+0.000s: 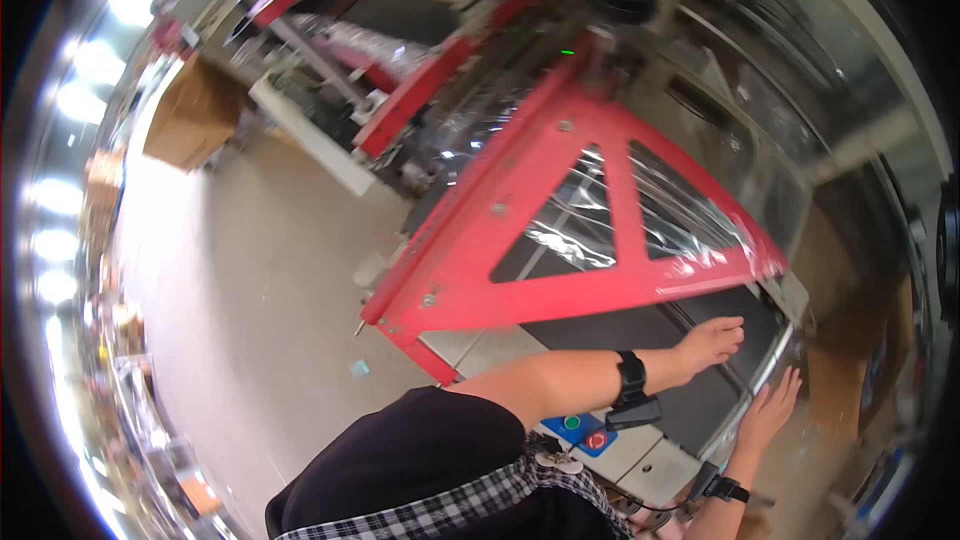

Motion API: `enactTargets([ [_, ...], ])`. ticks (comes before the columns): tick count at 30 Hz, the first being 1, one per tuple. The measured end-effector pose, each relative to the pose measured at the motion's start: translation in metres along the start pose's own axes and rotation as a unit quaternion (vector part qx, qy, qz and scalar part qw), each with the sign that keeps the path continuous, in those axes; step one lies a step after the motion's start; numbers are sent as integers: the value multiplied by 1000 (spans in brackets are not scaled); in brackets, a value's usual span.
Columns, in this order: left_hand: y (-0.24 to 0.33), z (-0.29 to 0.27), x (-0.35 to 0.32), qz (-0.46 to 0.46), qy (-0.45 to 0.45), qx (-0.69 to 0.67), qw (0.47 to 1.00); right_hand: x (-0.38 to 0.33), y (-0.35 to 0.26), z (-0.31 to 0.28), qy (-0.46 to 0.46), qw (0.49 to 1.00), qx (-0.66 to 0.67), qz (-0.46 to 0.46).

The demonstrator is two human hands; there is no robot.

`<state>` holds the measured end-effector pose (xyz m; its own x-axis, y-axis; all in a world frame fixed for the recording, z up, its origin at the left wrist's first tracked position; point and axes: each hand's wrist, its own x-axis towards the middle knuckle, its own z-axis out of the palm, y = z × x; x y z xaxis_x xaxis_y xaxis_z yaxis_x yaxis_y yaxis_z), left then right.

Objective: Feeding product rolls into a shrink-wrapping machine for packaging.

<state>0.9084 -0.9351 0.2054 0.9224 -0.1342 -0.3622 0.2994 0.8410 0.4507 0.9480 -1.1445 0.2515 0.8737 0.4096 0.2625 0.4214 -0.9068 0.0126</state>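
My left hand [710, 348] reaches over the dark flat bed [660, 380] of a packing machine, fingers stretched out with nothing visible in them. Beside the bed's metal side rail [775, 352] is my right hand [768, 410], its fingers extended and holding nothing that I can see. Just beyond both hands spans a red triangular metal frame [625, 240] with cut-out windows. Shiny clear plastic film [570, 230] shows through those windows, and some lies around the frame's right corner. Whether either hand touches the bed or the rail I cannot tell.
A blue panel [575, 430] with a green button and a red emergency stop sits close to my body. More red bars and clear film belong to the machine's far part. Cardboard boxes stand on the floor at the left [195, 115] and at the right [835, 380].
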Motion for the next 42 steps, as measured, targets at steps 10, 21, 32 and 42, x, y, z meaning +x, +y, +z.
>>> enactTargets([
  [10, -31, 47, -82, -256, -163, 401, 865, -389, 112, -23, -183, 741, -103, 638],
  [21, -150, 107, -98, -369, -157, 476, 783, -551, 127, -2, -184, 428, 94, 880],
  [32, -193, 98, -86, -420, -282, 466, 726, -574, 105, -13, 92, 505, 264, 817],
  [42, -225, 138, -87, -376, -448, 54, 809, -337, 106, -163, -166, 441, 821, 323],
])
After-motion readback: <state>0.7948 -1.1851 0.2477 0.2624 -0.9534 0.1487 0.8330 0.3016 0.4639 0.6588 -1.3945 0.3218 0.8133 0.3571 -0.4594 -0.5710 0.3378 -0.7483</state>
